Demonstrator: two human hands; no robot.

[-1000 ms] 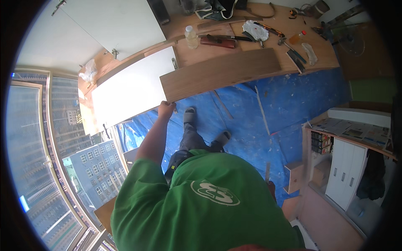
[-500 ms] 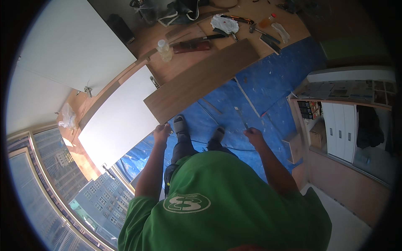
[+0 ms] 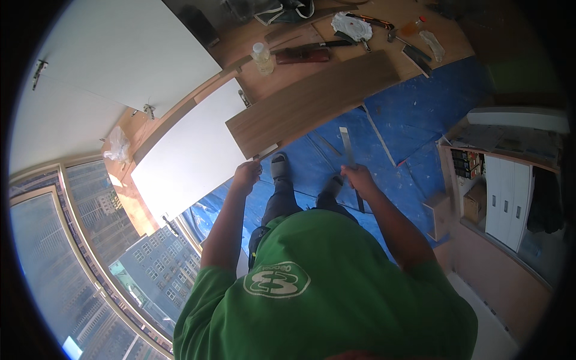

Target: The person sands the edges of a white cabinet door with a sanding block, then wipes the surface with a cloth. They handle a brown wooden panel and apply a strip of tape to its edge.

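Note:
My right hand [image 3: 356, 176] is closed around a long, flat metal blade [image 3: 346, 143]. The blade points away from me, and a dark end, perhaps its handle, shows below the fist. My left hand [image 3: 246, 174] is closed by the near corner of a brown wood-grain board [image 3: 312, 105]. A short pale strip [image 3: 267, 152] sticks out from the left fingers along the board's near edge; its kind I cannot make out. The board overlaps a white panel [image 3: 189, 153] with metal hinges on its edges.
Blue sheeting [image 3: 414, 114] covers the floor around my feet. Behind the board are a clear bottle [image 3: 262, 59], a dark red case [image 3: 303, 56], a white cloth [image 3: 352, 27] and a hammer [image 3: 408, 43]. A window stands at the left, a white cabinet [image 3: 507, 201] at the right.
The whole view has shifted, so the scene sits further right. My right hand has turned the blade more upright and come closer to my left hand. The pale strip by my left hand now shows.

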